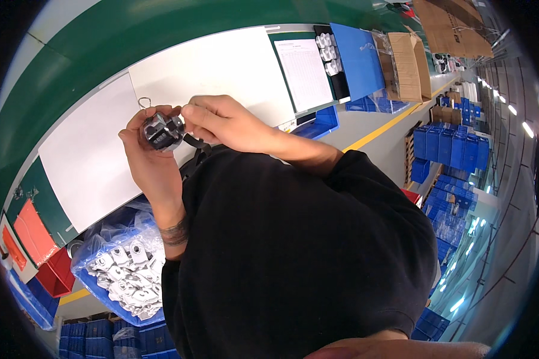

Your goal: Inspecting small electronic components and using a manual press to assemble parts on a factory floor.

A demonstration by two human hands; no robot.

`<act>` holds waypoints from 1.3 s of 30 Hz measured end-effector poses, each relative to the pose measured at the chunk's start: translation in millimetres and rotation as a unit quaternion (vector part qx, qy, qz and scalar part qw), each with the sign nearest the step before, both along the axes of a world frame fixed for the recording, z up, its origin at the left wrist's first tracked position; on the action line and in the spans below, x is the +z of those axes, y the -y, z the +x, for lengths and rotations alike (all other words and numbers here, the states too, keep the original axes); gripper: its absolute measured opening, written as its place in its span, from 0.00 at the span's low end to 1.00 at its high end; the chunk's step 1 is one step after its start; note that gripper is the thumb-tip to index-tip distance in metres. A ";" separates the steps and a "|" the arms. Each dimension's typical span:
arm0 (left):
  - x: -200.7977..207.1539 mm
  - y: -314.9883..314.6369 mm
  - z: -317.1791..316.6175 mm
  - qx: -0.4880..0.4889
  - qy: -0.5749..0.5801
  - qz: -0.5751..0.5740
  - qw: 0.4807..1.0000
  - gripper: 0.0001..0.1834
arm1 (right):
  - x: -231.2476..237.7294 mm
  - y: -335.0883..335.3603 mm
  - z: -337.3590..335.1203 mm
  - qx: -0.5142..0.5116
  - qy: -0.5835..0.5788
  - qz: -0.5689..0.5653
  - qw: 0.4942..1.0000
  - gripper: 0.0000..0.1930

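A small, shiny black tally counter with a row of digit windows and a wire ring on top rests in my left hand. The palm faces up, and the fingers curl around the counter. From the right, my right hand has thumb and forefinger pinched at the counter's side knob, which they partly cover. Both hands are above the white work surface, close to its near edge. A black strap hangs just below the right hand.
A blue bin lined with plastic holds many white and grey parts at lower left. Red bins stand farther left. Toward the right lie a printed sheet, white parts in a black tray, a blue board and a cardboard box.
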State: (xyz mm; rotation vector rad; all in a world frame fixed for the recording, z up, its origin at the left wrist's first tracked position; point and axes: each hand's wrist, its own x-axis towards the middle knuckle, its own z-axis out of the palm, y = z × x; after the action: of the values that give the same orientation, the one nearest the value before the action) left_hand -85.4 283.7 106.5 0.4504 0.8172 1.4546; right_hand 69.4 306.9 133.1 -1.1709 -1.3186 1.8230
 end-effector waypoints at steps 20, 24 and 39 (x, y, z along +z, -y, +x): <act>-1.3 -2.2 -1.3 0.005 -0.002 -0.031 1.000 0.15 | -0.3 1.5 -1.6 -0.002 0.044 0.189 0.981 0.11; 0.4 -2.8 -1.1 0.003 0.003 -0.023 1.000 0.15 | -0.7 0.2 -1.4 -0.002 0.049 0.192 0.980 0.11; -1.0 -4.0 -0.1 0.001 -0.016 -0.022 1.000 0.13 | -5.5 -2.2 -3.7 -0.008 0.039 0.190 0.981 0.10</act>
State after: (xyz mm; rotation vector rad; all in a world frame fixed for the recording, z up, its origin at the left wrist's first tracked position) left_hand -85.5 287.7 105.5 0.4415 0.8736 1.4319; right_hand 65.6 309.2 127.6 -1.0469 -1.6110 1.4406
